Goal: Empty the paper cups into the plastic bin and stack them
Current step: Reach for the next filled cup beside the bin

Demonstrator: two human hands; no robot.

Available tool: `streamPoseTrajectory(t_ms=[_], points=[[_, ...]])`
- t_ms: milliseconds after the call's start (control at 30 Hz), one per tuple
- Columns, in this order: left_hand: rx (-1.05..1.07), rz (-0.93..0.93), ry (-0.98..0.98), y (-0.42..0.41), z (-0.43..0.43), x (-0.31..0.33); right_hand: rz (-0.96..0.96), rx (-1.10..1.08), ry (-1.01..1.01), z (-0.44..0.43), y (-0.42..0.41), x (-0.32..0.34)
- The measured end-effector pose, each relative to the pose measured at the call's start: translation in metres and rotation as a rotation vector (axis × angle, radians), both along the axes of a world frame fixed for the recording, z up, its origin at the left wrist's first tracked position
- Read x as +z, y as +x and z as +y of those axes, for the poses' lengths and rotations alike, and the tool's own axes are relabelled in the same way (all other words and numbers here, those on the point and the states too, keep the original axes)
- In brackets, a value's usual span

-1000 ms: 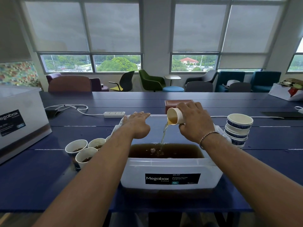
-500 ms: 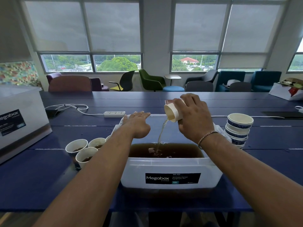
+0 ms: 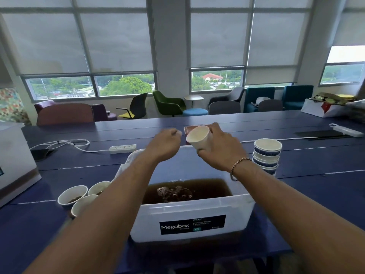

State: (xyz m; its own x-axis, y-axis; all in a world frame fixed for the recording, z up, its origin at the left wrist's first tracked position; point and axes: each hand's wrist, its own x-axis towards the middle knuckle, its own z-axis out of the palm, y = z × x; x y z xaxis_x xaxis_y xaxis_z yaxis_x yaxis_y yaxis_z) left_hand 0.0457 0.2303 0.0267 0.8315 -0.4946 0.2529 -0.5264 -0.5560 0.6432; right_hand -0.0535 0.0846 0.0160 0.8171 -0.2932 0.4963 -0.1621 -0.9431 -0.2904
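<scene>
The right hand (image 3: 219,149) grasps a paper cup (image 3: 198,138) just above the frame's centre, fingers wrapped round its lower half; the cup is tilted with its mouth towards the upper left, and the part of the inside that shows is white; its base is hidden behind the fingers. The left hand (image 3: 165,144) hangs just left of the cup, its back to the camera; its fingers curl away out of sight and are blurred, so I cannot tell whether it is clenched, loose or holding something. Below both hands stands the plastic bin (image 3: 193,212) with brown liquid (image 3: 207,187) and a patch of foam (image 3: 174,191); the left forearm covers the bin's left side. At the right of the frame, just behind the right wrist, is a stack of cups (image 3: 266,155); its bottom is hidden by the wrist and a bracelet (image 3: 240,162). At lower left three cups (image 3: 72,195) stand close together on the blue table (image 3: 316,184); two are partly covered by the left forearm; dark liquid shows in the leftmost only. A white box (image 3: 13,159) is cut off by the left edge; a power strip (image 3: 122,148) lies beyond the bin.
</scene>
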Motion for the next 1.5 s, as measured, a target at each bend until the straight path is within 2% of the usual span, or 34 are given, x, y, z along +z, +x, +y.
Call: streamPoseTrajectory(t_ms=[100,200,300,467,633,700,833,1167,1400,1500], points=[[-0.171,0.204,-0.248,-0.021,-0.041,0.023,-0.085,-0.048,0.083,-0.026,-0.008,0.019],[-0.204,0.261,-0.412,-0.036,-0.085,0.038,-0.151,-0.073,0.22,-0.059,-0.024,0.038],[-0.318,0.307,-0.52,-0.055,-0.123,0.048,-0.222,-0.138,0.221,-0.091,-0.044,0.05],[-0.332,0.296,-0.446,-0.071,-0.166,0.043,-0.231,-0.214,0.278,-0.118,-0.059,0.047],[-0.347,0.307,-0.14,-0.074,-0.166,0.03,0.07,-0.256,0.344,-0.136,-0.062,0.029],[-0.323,0.284,-0.107,-0.066,-0.158,0.027,0.063,-0.268,0.367,-0.136,-0.061,0.027],[-0.245,0.199,-0.116,-0.043,-0.133,0.032,-0.034,-0.255,0.253,-0.119,-0.044,0.035],[0.003,0.008,-0.102,0.025,0.003,0.031,0.097,0.242,0.163,0.026,0.058,0.041],[0.304,0.02,-0.086,0.076,0.12,0.0,0.18,0.483,0.172,0.124,0.12,0.031],[0.33,0.152,-0.015,0.087,0.146,-0.019,0.239,0.511,0.131,0.147,0.14,0.021]])
